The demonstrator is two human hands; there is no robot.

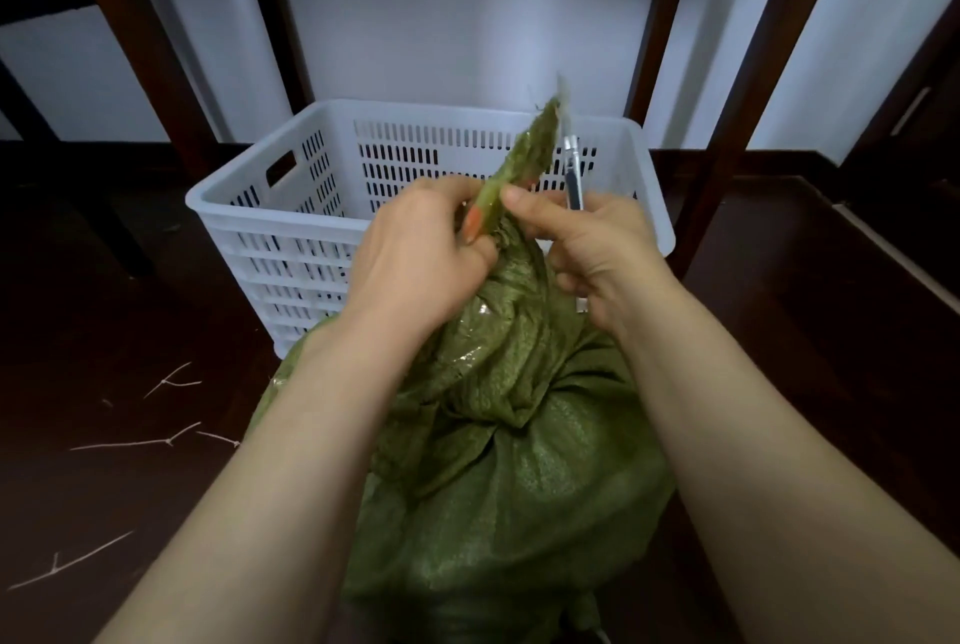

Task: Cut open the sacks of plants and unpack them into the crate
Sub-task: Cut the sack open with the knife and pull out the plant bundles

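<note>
The left hand (pixel 415 254) clamps the green woven sack (pixel 498 446) at its neck, which slants far-right; the right hand (pixel 602 254) grips a silver knife (pixel 572 176) just right of it.

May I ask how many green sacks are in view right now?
1: the green sack stands on the floor before the white crate; others may lie out of view.

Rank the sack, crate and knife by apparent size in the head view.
1. Green sack, though being nearest the camera inflates it.
2. White crate.
3. Knife, partly hidden by the right hand.
</note>
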